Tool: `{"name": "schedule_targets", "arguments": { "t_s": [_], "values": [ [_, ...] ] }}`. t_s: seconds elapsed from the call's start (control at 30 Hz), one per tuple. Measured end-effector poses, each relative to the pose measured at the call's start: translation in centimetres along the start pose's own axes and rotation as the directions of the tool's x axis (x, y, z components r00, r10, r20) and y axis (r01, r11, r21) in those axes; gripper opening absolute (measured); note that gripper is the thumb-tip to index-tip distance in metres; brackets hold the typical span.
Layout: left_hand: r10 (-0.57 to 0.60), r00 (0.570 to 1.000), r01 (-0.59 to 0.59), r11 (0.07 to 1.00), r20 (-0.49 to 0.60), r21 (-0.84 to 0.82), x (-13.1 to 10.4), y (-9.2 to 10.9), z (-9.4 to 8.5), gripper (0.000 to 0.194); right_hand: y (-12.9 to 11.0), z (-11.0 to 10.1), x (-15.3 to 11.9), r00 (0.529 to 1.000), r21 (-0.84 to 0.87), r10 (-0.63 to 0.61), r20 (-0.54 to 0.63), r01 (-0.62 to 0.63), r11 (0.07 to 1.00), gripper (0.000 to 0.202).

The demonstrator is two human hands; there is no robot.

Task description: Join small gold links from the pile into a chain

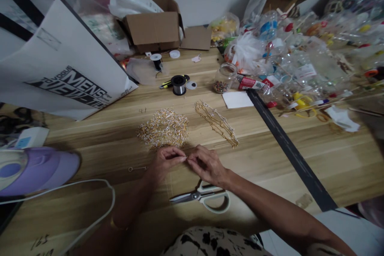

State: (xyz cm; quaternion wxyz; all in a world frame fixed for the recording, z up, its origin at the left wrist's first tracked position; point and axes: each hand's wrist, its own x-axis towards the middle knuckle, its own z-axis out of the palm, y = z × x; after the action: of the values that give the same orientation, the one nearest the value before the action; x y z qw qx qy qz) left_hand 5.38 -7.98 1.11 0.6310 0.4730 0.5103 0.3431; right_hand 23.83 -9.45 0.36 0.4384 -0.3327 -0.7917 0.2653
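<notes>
My left hand (168, 160) and my right hand (208, 164) meet fingertip to fingertip over the wooden table. Both are closed in a pinch, and what sits between the fingertips is too small to make out. Just beyond my left hand lies a tangled heap of gold and silver beaded pieces (163, 128). Gold beaded chains (216, 124) are stretched out beyond my right hand. Below the hands rest scissors (201, 196) with pale handles, partly under my right wrist. A small piece with a ring end (136, 169) lies left of my left hand.
Behind the heap stand a wire spool (179, 85), a black thread spool (156, 62) and a jar of beads (224, 78). A white paper bag (66, 68) and a purple appliance (45, 170) with a white cord occupy the left. Bags and plastic containers (303, 60) crowd the right, behind a black strip (288, 148).
</notes>
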Motion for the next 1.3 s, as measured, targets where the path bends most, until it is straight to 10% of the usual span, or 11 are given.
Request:
{"name": "schedule_targets", "arguments": {
  "t_s": [1.3],
  "values": [
    [0.016, 1.0, -0.017, 0.999, 0.01, 0.033, 0.05, -0.1, -0.01, 0.013, 0.25, 0.21, -0.17, 1.0, 0.016, 0.014, -0.008, -0.014, 1.0, 0.007]
  ]
}}
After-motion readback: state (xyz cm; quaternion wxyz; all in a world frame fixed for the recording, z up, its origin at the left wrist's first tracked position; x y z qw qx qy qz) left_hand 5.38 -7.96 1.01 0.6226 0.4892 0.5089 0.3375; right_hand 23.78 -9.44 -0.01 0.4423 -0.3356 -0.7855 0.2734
